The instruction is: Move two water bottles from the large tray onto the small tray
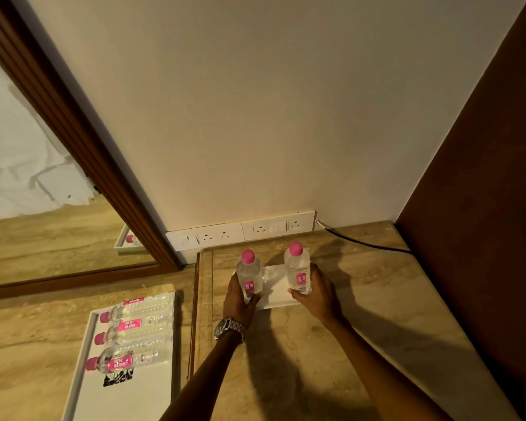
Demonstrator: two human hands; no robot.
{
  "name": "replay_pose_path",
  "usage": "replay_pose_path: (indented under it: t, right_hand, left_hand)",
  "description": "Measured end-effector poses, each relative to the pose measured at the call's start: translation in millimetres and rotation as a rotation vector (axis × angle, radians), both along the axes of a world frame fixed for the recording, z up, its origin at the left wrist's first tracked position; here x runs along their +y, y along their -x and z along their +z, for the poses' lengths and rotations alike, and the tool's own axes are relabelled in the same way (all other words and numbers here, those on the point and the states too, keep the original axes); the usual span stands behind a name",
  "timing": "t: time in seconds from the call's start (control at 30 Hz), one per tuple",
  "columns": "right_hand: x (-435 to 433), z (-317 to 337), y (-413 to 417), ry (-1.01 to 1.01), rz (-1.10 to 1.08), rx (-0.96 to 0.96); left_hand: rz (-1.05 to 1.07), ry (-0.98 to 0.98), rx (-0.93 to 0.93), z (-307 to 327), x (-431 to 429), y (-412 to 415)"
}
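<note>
Two bottles stand upright on the small tray (281, 300) — the left hand (239, 294) grips one (249, 276), the right hand (318, 291) the other (298, 270). Both sit near the tray's side edges; a careless release could tip either off — three bottles remain on the large tray (140, 396).

Dim, warm yellow light; forearm shadows stretch long across the desk (362, 314) (edges bowed by the wide lens).
</note>
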State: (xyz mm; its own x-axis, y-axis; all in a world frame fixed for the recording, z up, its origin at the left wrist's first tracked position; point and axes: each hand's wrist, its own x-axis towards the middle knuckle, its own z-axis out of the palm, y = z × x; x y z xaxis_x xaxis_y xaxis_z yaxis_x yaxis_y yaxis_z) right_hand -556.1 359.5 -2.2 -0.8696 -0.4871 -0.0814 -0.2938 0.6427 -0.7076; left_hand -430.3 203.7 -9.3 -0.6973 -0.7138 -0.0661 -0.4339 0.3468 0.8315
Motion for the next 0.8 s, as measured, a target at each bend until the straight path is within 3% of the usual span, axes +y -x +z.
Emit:
replay_pose_path:
  t: [0.6, 0.8]
  right_hand:
    - [2.5, 0.6, 2.5, 0.035, 0.026, -0.045]
    - [-2.8, 25.6, 2.1, 0.265, 0.064, 0.037]
  left_hand:
    - [-0.004, -0.017, -0.003, -3.3, -2.6, -1.6]
    - [0.004, 0.030, 0.113, 16.3, -14.6, -4.4]
